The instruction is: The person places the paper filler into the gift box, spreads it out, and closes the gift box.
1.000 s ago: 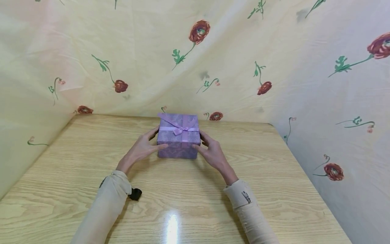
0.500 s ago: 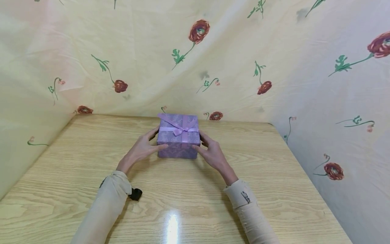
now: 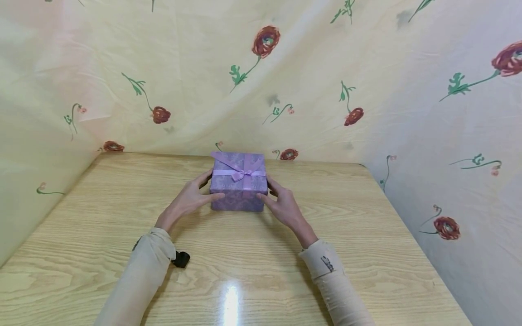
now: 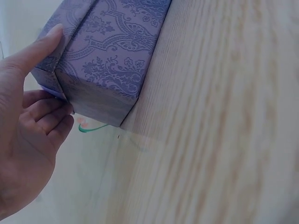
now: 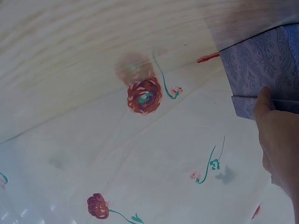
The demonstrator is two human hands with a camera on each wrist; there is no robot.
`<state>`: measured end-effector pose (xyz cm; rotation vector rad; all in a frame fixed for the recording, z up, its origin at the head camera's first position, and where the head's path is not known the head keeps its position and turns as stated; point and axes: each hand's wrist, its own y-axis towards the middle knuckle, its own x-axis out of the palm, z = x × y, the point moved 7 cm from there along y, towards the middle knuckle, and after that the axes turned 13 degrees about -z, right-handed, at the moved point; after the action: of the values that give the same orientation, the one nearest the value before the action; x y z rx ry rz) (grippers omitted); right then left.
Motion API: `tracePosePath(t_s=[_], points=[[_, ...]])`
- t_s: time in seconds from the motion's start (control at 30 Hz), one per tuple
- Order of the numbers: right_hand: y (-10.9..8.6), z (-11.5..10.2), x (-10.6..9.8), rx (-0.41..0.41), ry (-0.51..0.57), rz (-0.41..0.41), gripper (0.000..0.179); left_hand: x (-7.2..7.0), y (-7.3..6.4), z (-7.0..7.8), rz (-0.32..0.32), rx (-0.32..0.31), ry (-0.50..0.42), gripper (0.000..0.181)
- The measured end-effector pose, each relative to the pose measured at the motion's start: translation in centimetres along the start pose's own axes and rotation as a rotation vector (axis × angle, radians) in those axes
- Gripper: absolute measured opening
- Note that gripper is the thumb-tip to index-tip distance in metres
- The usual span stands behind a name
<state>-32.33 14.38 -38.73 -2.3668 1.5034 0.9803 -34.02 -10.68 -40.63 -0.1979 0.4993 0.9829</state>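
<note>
A purple patterned gift box (image 3: 238,205) stands at the back of the table, its lid (image 3: 226,184) on top. Lilac ribbon crosses the lid and ends in a small bow (image 3: 241,174). My left hand (image 3: 190,198) holds the box's left side, thumb across the lid's front rim. In the left wrist view, the curled fingers (image 4: 49,114) meet the side near the lid's lower edge. My right hand (image 3: 285,207) holds the opposite side, its thumb (image 5: 264,100) at the lid's rim in the right wrist view. What the box contains is hidden.
The light wood table (image 3: 244,253) is bounded at the back and sides by a flower-printed cloth (image 3: 195,68). A small black object (image 3: 181,259) shows beside the left sleeve cuff. A bright light reflection lies near the table's front.
</note>
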Motion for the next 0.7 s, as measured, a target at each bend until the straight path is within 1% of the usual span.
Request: tracePosePath(t_s=[0.23, 0.43, 0.7], points=[[-0.03, 0.04, -0.08, -0.014, 0.001, 0.014, 0.064, -0.12, 0.06, 0.04, -0.008, -0.015, 0.033, 0.096], [-0.11, 0.23, 0.00, -0.006, -0.010, 0.015, 0.065, -0.16, -0.12, -0.18, -0.013, -0.055, 0.070, 0.098], [-0.08, 0.32, 0.10, -0.003, -0.012, 0.018, 0.066, -0.22, -0.22, -0.37, -0.011, -0.089, 0.094, 0.100]])
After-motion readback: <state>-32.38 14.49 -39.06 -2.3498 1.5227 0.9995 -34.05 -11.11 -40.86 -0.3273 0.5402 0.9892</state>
